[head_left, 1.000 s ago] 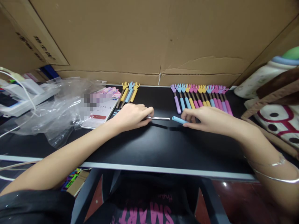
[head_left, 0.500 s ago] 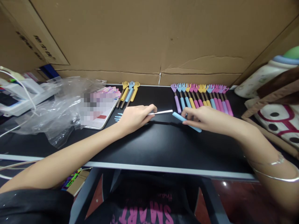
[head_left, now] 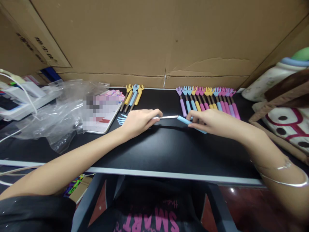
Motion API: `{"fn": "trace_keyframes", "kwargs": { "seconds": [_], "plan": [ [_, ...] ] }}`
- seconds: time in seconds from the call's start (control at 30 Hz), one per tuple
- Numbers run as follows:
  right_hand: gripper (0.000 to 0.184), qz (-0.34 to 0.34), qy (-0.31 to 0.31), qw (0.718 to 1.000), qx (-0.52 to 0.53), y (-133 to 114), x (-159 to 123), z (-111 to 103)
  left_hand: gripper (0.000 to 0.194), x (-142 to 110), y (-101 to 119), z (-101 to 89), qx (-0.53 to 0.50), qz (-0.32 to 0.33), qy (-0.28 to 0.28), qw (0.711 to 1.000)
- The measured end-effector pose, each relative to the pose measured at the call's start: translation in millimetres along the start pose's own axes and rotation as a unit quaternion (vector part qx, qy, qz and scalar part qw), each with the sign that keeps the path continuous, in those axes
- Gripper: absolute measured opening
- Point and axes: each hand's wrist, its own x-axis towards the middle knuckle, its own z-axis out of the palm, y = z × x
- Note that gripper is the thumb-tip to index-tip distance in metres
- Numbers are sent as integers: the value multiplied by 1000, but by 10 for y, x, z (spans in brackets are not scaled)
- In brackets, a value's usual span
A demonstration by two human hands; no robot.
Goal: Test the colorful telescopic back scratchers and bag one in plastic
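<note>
My left hand (head_left: 142,122) is closed around a back scratcher whose light blue claw (head_left: 122,120) pokes out to the left and whose thin metal rod (head_left: 169,117) points right. A light blue handle sleeve (head_left: 183,120) is pinched in my right hand (head_left: 205,120), tilted down to the right. The rod's tip meets the sleeve's upper end; I cannot tell whether it is inside. Beyond my right hand lies a row of several back scratchers (head_left: 193,104) with purple, blue, yellow and pink handles. Behind my left hand, rods with yellow and blue claws (head_left: 135,87) lie beside loose sleeves (head_left: 133,98).
A phone or tablet (head_left: 108,124) and crumpled clear plastic bags (head_left: 60,112) lie at left, near a white device with cables (head_left: 26,100). Cardboard (head_left: 145,42) walls the back. A bottle (head_left: 267,80) and a patterned bag (head_left: 285,125) stand at right.
The light blue sleeve in my right hand has shifted slightly left and up, closing the gap to the rod's tip. My left hand has barely moved.
</note>
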Motion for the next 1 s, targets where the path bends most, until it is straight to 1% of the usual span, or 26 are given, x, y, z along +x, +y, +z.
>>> {"fn": "trace_keyframes", "kwargs": {
  "seconds": [0.17,0.3,0.47,0.57,0.7,0.83,1.0],
  "plan": [
    [20,-11,17,998,-55,24,-5,-2,25,1,-24,-18,5,11,3,1000],
    [20,-17,29,995,-95,39,-2,0,23,4,-34,-23,9,17,-6,1000],
    [18,-10,39,990,-132,70,-2,22,20,8,-39,-38,16,28,-1,999],
    [18,-19,61,987,-145,75,-3,27,22,11,-50,-51,22,38,15,999],
    [16,-28,84,985,-149,62,-3,16,25,15,-72,-61,49,72,41,995],
    [16,-29,86,987,-136,51,-2,11,24,21,-81,-64,66,92,64,991],
    [15,-19,78,987,-136,45,6,16,22,25,-74,-74,66,93,98,989]
  ]
}}
